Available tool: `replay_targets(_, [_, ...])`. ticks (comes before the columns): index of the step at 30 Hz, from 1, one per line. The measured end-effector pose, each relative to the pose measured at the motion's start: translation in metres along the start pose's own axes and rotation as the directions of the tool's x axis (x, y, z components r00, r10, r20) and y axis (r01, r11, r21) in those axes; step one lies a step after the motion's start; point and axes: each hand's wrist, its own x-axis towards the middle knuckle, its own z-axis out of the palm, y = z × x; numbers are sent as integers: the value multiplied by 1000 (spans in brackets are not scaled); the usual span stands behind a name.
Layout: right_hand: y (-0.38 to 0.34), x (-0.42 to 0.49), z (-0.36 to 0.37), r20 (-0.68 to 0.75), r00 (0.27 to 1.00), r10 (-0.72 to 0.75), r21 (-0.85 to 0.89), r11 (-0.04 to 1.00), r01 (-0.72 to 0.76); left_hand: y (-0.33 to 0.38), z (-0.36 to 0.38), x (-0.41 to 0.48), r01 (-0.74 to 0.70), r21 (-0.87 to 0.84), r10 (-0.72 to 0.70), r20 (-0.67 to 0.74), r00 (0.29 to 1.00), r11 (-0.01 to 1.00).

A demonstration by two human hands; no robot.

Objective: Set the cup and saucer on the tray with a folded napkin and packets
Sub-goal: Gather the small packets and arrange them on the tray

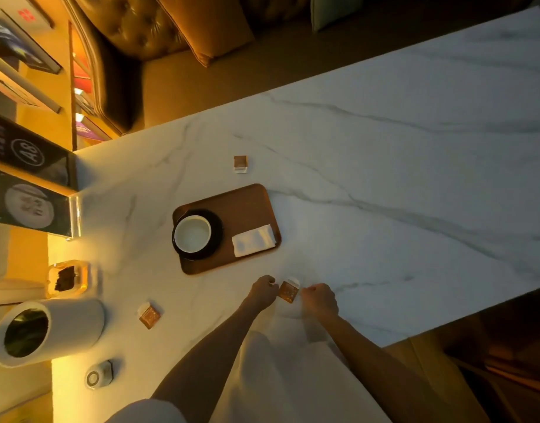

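Note:
A brown tray (247, 206) lies on the white marble table (384, 166). On its left side a white cup (192, 233) stands on a black saucer (216, 230). A folded white napkin (254, 240) rests on the tray's right near corner. Just in front of the tray, my left hand (264, 290) and my right hand (319, 299) pinch the two sides of a brown packet (288, 290), a little above or on the table. A second packet (149, 314) lies to the left, a third packet (240, 163) beyond the tray.
At the table's left edge are a white cylinder container (49, 331), a small glass box (68, 278), a small round object (99, 375) and standing sign cards (33, 206). A tufted sofa with cushions (201, 25) runs beyond the far edge.

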Motion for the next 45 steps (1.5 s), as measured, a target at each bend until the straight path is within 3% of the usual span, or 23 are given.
replay_targets(6, [-4,7,9,74,997,-6,61,998,1,1,-3,17,147,-248,-124,106,987,958])
replay_targets(12, [-11,0,13,176,979,-103,34,995,98,-11,3,6,155,-410,-83,187,979,899])
replay_targets(20, [-26,-50,33,377,894,-243,102,970,221,-62,-28,-41,105,-606,-85,62,994,789])
replay_targets(25, [-55,-97,89,562,760,-326,43,929,367,-134,-53,-91,-38,-845,93,14,996,533])
replay_targets(29, [-80,-140,154,658,665,-352,-36,868,495,-206,-72,-117,-157,-931,7,-164,986,329])
replay_targets(32, [-93,-166,198,703,622,-345,-114,808,577,-252,-85,-128,-203,-950,-72,-226,971,239])
replay_targets(36, [-109,-181,243,611,697,-376,-190,785,590,-298,-103,-125,-189,-975,-238,-211,948,114])
replay_targets(41, [-135,-179,275,464,793,-395,-328,754,569,-335,-123,-109,-134,-990,-263,-143,954,51])
replay_targets(45, [-148,-171,296,382,812,-442,-421,699,578,-348,-138,-88,-82,-996,-281,-88,956,31])
